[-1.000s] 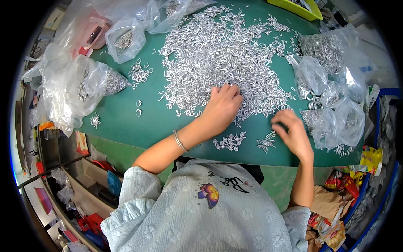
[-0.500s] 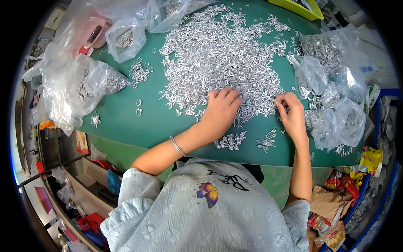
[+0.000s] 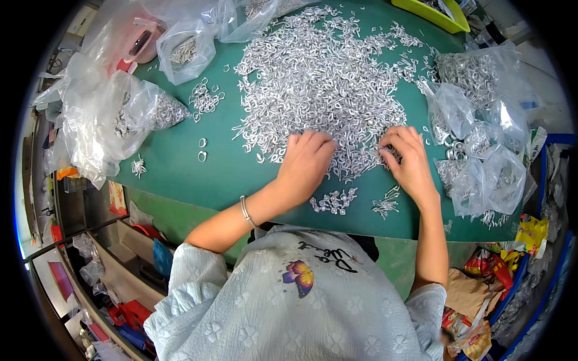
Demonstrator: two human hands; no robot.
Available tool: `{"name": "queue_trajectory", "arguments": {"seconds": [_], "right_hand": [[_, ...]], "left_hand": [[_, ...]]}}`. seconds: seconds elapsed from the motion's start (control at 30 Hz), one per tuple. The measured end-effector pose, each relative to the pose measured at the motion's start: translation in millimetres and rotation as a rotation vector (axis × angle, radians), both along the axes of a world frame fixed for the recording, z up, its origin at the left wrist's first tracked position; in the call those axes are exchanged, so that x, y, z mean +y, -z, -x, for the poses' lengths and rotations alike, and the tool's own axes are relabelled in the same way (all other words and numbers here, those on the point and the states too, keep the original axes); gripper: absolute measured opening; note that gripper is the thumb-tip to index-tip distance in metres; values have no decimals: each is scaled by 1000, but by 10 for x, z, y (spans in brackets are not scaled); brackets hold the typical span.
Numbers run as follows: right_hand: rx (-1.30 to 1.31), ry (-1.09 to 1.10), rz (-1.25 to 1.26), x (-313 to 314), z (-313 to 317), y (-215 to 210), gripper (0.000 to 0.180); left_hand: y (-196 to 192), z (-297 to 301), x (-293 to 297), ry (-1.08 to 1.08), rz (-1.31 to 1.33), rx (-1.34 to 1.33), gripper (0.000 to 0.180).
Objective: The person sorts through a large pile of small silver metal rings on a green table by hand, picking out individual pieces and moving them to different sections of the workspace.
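Left hand (image 3: pixel 308 161) lies flat, fingers (image 3: pixel 319 142) spread and gripping nothing, on the near edge of the big heap of small silver metal rings (image 3: pixel 319 78) on the green table (image 3: pixel 180 168); right hand (image 3: pixel 412 157) has fingers curled down into the same heap, can't tell if they pinch a piece. Judging by amounts, sorting is early: just two small picked-out clusters (image 3: pixel 334 201) sit behind the fingers toward the body, while most of the heap lies beyond the fingertips. Clear plastic bags of rings (image 3: pixel 481 144) sit just right of the right fingers, more bags (image 3: pixel 114 114) well left.

Clear plastic bags (image 3: pixel 114 117) of metal pieces flank the green table (image 3: pixel 180 168), a yellow-green tray (image 3: pixel 430 13) beyond.
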State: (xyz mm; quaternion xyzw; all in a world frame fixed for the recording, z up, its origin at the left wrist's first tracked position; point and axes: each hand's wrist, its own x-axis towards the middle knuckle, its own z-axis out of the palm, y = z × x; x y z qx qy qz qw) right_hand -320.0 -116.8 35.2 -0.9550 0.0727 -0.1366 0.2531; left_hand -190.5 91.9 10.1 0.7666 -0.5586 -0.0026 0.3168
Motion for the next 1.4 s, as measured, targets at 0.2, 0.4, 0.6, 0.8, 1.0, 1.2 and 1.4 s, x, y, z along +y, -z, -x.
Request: {"name": "queue_trajectory", "arguments": {"seconds": [0.2,0.4,0.6,0.8,1.0,1.2,1.4], "right_hand": [[32,-93,58,172,-24,-68,24],[-50,87,58,42,67,-42,17],[59,-63,105,235,17,-79,18],[-95,42,-52,25,83,40,10],[-50,132,25,78,229,-232,15],[252,-28,-179,229,522,-219,19],[-3,-108,-16,304,156,-32,18]], "left_hand": [[55,51,-228,46,-50,-88,37],[99,-66,-178,-183,23,-147,33],[73,97,-279,14,-55,-114,26],[117,-1,-343,-45,-16,-111,21],[-9,230,-212,73,-21,8,21],[9,300,-21,133,-160,-30,22],[58,329,-90,134,-179,-27,20]]}}
